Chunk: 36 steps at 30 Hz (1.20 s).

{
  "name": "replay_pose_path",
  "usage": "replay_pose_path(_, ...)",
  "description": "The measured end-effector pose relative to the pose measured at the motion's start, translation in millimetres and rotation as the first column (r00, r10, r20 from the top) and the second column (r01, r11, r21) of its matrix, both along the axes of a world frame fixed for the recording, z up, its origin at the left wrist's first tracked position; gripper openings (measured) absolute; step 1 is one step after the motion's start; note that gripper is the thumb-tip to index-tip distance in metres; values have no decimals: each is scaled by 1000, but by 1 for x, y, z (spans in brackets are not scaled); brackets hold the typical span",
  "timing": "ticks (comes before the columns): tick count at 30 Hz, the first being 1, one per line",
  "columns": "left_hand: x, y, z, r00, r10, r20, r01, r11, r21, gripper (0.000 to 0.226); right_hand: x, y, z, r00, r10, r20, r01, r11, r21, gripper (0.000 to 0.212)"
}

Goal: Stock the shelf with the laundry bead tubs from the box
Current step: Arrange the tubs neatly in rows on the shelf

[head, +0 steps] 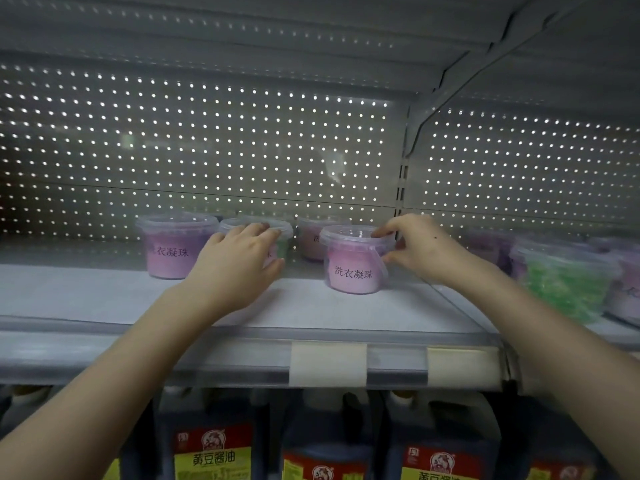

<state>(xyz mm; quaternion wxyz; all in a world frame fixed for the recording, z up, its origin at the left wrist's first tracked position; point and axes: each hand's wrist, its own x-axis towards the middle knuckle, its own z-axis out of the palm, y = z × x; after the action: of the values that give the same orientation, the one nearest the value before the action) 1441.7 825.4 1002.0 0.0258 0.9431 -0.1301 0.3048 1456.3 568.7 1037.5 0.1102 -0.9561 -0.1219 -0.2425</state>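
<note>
Both my hands reach onto the grey shelf (104, 296). My left hand (239, 261) is wrapped around a clear tub with green beads (282, 237), mostly hidden behind the fingers. My right hand (419, 249) grips the rim and side of a pink-filled bead tub (353, 268) that stands on the shelf nearer the front. Another pink tub (173, 249) stands to the left, and one more pink tub (311, 237) sits behind, between my hands. The box is out of sight.
A perforated back panel (207, 150) closes the shelf. On the neighbouring bay to the right stand more tubs, one with green beads (564, 282). Price-tag holders (327, 363) line the shelf's front rail. Dark soy sauce jugs (214, 441) fill the shelf below.
</note>
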Motion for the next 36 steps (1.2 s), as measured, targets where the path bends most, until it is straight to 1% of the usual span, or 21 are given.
replay_pose_path(8,3,7,6,999,-43,-10,43,999,-12,52,31,36,-2,1000,17,-17,-17,1000,7,41)
replay_pose_path(10,2,6,6,998,-58,-5,58,998,-5,52,30,40,-1,999,29,-19,-29,1000,7,41)
replay_pose_path(13,0,-2,5,995,-104,5,104,995,4,52,20,40,-1,997,51,-50,-50,999,13,47)
replay_pose_path(15,-3,-11,6,989,-148,13,148,989,5,51,11,33,-2,999,37,-31,-37,999,18,48)
replay_pose_path(18,-6,-31,7,980,-200,25,200,980,-10,52,-7,10,0,999,-18,49,19,1000,-21,45)
replay_pose_path(21,-13,-61,5,971,-239,13,239,971,-9,51,-28,-25,2,994,-70,87,73,997,-38,43)
replay_pose_path(24,-20,-91,1,964,-264,29,263,964,26,51,-43,-66,0,985,-115,132,119,993,-25,41)
replay_pose_path(27,-26,-120,2,964,-265,27,266,964,-5,49,-53,-108,-3,975,-142,168,143,990,6,40)
replay_pose_path(33,-39,-182,1,957,-291,20,291,956,-43,48,-71,-180,-12,967,-228,115,235,971,-50,49)
replay_pose_path(36,-43,-202,-1,955,-296,30,297,954,-45,49,-78,-203,-14,968,-249,37,251,964,-90,64)
